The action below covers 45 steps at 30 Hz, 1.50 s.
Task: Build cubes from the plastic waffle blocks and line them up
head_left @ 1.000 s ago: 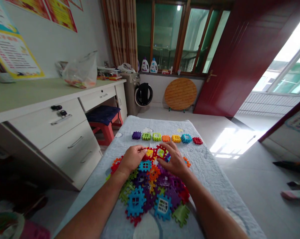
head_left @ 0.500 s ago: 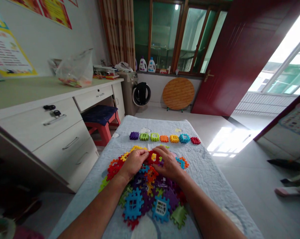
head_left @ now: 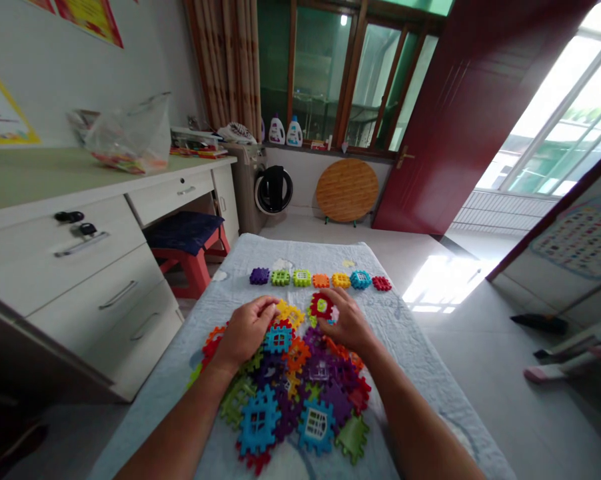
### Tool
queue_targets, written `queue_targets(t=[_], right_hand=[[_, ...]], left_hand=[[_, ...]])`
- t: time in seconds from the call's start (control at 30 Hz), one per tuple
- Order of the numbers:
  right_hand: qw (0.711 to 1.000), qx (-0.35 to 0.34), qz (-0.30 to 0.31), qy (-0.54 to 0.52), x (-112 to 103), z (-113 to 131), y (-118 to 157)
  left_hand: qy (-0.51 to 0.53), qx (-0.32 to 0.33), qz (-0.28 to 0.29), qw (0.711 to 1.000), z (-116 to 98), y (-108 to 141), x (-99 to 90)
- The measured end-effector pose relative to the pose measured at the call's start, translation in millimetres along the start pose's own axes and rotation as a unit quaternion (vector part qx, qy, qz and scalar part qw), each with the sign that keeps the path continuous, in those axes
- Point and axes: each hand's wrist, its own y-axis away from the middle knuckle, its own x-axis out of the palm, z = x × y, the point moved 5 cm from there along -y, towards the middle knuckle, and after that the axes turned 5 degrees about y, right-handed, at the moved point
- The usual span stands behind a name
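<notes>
hands apart, right hand (head_left: pixel 348 325) lifting red tile (head_left: pixel 321 305)

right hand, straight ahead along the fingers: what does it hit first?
Probably the red tile already at the right hand fingertips. Beyond it, likely the row of tiles on the cloth, near the orange one; depth is unclear.

no legible text, wall posters (head_left: pixel 88 17) too blurred to read, chart (head_left: pixel 578 237) print too small
</notes>
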Motion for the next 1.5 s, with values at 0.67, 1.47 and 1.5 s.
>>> queue_targets(t=[0.67, 1.47, 1.5], right_hand=[[0.938, 0.230, 0.096, 0.243, -7, -114, 16], [0.928, 0.178, 0.203, 0.259, -67, -227, -24], [0.927, 0.180, 0.204, 0.257, -67, -229, -23]], left_hand=[[-0.218, 0.009, -0.098, 0.971, 43, -21, -60.9], [-0.211, -0.007, -0.136, 0.968, 43, -20, -67.0], [-0.210, -0.006, -0.137, 0.968, 43, -19, -67.0]])
